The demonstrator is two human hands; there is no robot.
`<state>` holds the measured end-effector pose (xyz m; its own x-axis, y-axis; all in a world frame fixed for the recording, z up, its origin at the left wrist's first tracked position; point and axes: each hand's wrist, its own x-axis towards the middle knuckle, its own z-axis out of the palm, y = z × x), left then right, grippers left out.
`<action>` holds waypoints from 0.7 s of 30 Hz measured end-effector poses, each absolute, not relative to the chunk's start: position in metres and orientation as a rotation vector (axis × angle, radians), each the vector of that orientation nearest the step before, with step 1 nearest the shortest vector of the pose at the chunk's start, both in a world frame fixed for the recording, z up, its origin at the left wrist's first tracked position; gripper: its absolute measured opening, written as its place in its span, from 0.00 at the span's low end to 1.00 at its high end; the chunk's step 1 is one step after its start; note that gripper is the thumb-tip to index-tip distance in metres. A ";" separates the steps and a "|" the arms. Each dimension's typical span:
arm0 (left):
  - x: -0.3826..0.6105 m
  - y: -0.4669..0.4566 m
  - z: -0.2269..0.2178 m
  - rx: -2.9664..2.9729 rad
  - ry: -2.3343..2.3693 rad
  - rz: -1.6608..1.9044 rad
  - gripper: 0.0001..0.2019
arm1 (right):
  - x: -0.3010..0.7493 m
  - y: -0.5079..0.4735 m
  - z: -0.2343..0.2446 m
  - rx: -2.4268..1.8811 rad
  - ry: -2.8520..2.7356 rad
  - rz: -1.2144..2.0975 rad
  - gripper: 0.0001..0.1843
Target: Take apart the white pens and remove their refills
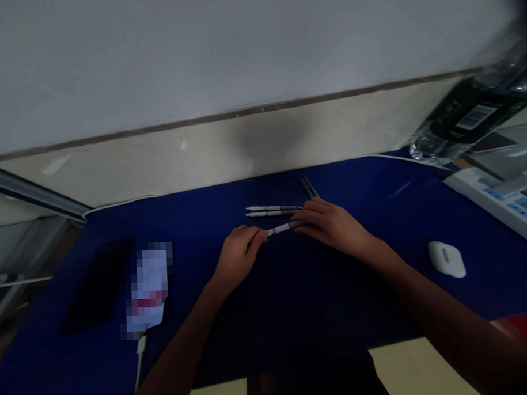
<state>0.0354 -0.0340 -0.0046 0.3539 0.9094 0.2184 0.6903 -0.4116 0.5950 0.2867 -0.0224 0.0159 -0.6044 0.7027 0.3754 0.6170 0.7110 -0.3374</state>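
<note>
A white-and-grey pen [282, 228] spans the gap between the person's hands, near the middle of a dark blue desk mat [375, 182], with its white end to the left. The left hand [238, 257] is curled in, pinching that white end between thumb and fingertips. The right hand [334, 228] reaches in from the right with its fingers pressed together and stretched over the dark end, which passes out of sight beneath them. Whether its thumb grips from underneath is hidden. Taken from both ends like this, the pen looks steadied rather than merely carried.

Just beyond the hands, two more pens [272, 210] lie side by side, pointing the same way, and farther on a dark pair of pens [309, 187] points toward the wall [241, 60]. Laid out in pairs, they look deliberately sorted.

To the left, a black phone [96, 284] lies beside a pixelated packet [149, 288]. To the right sit a white earbud case [447, 259] and a keypad [501, 203], with a water bottle [472, 112] blurred at the far right corner. Set toward the edges, these seem kept out of the hands' way.
</note>
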 end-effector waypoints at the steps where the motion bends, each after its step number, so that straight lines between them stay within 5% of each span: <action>1: 0.035 -0.034 -0.005 2.284 1.392 0.760 0.15 | 0.286 -0.022 0.015 -1.009 -2.413 0.284 0.12; 21: 0.044 -0.045 -0.008 2.836 1.365 0.699 0.13 | 0.260 -0.037 0.010 -1.078 -2.073 0.766 0.11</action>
